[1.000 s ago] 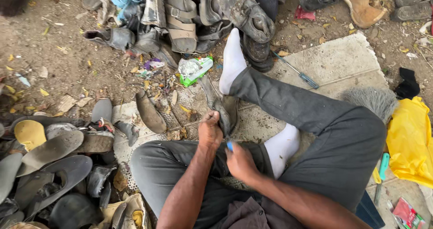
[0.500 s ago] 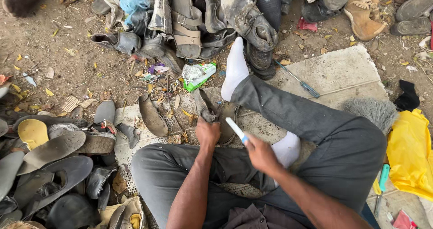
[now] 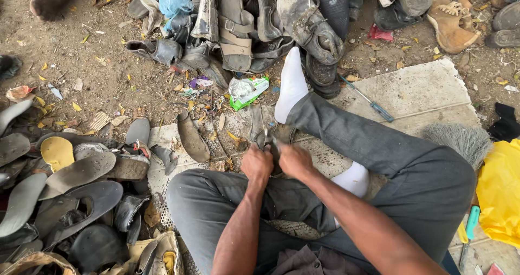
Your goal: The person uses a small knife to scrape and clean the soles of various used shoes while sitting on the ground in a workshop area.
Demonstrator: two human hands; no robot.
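Two hands together, left hand [image 3: 257, 164] and right hand [image 3: 292, 159], each grip closed on one dark shoe piece [image 3: 259, 128], two white socks [image 3: 291, 85]

From my feed I see bare dirt ground [image 3: 103, 64], brown and dry, scattered with yellow leaf bits and paper scraps. A flat grey concrete slab [image 3: 417, 91] lies at the right, with a blue-handled screwdriver [image 3: 371, 103] resting on its edge. A heap of worn, dusty shoes and sandals [image 3: 260, 20] crowds the top of the view, and more tan sandals [image 3: 449, 20] sit at the top right. Loose grey soles [image 3: 65, 183] pile up on the left. A yellow plastic bag [image 3: 501, 194] sits at the right edge, just beside a grey brush head [image 3: 460, 139]. Daylight is soft and even, without hard shadows.
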